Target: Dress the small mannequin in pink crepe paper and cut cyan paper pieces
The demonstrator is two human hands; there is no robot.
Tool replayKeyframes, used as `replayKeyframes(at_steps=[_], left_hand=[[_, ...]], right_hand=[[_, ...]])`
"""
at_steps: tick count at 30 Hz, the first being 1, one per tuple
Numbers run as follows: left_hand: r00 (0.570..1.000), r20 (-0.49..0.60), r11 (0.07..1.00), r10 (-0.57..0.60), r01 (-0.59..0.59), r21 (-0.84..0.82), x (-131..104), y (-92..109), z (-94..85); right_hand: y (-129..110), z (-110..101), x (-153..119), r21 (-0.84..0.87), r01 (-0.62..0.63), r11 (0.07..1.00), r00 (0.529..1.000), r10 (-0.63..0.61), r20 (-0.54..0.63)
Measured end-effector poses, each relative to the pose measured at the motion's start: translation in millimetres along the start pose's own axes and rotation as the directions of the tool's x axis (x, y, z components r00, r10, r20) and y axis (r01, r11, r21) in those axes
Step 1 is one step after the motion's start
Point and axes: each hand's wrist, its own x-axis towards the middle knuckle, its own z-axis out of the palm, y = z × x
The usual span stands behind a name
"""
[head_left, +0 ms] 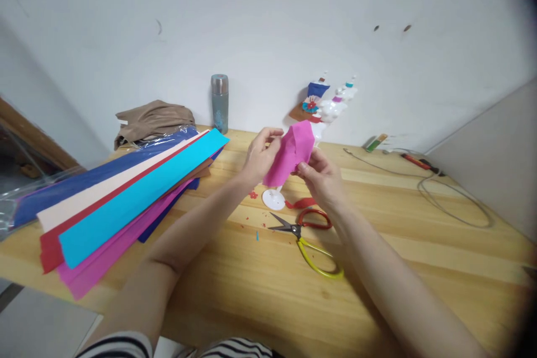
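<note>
A piece of pink crepe paper [293, 152] is held up above the table between both hands. My right hand [322, 176] pinches its lower right edge between thumb and fingers. Curved round the left side of the paper, my left hand [262, 155] has its thumb and fingers apart, its fingertips near the paper's edge. Behind the paper stands a white figure [331, 109] decorated with blue, red and teal pieces. Its round white base [273, 199] shows below the paper. Scissors [297, 230] with one red and one yellow handle lie open in front, beside a red strip [302, 203].
Long coloured paper sheets [142, 193] lie across the left of the wooden table [260, 302]. Behind them are a brown cloth [155, 117] and a grey flask [220, 105]. A cable [453, 193] and a green glue stick [376, 142] lie at the right.
</note>
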Motion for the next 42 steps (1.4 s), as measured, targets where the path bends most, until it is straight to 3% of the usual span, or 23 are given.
replayKeyframes(at_steps=[2, 6, 11, 14, 17, 22, 31, 38, 42], left_hand=[[0.988, 0.128, 0.991, -0.088, 0.100, -0.089, 11, -3, -9.1], [0.884, 0.446, 0.956, -0.139, 0.237, -0.173, 24, -13, -34.8], [0.802, 0.577, 0.928, -0.152, 0.317, -0.196, 28, -23, -51.5], [0.741, 0.645, 0.925, -0.186, 0.354, -0.140, 28, -16, -49.0], [0.712, 0.663, 0.930, -0.231, 0.361, -0.064, 27, -4, -42.0], [0.731, 0.624, 0.944, -0.278, 0.328, 0.036, 28, 10, -30.9], [0.806, 0.518, 0.950, -0.287, 0.310, 0.043, 24, 9, -22.6], [0.825, 0.500, 0.957, -0.264, 0.288, 0.029, 26, 4, -17.6], [0.832, 0.457, 0.941, -0.314, 0.336, 0.034, 25, 5, -16.2]], right_hand=[[1, -2, 0, 0.003, 0.000, 1.000, 1.000, 0.000, 0.011], [1, -6, 1, 0.014, 0.015, 1.000, 0.999, -0.015, 0.051], [-1, -9, 1, 0.018, -0.005, 1.000, 0.998, 0.004, 0.063], [-1, -12, 0, 0.000, -0.011, 1.000, 0.997, 0.011, 0.072], [-1, -14, -1, -0.021, -0.009, 1.000, 0.998, 0.010, 0.068], [1, -17, -1, -0.018, -0.027, 0.999, 0.999, 0.028, 0.045], [1, -21, -3, -0.087, -0.007, 0.996, 0.997, 0.014, 0.078], [-1, -17, -4, -0.107, -0.026, 0.994, 0.999, 0.031, 0.040], [-2, -16, -4, -0.058, -0.045, 0.997, 0.999, 0.046, 0.025]])
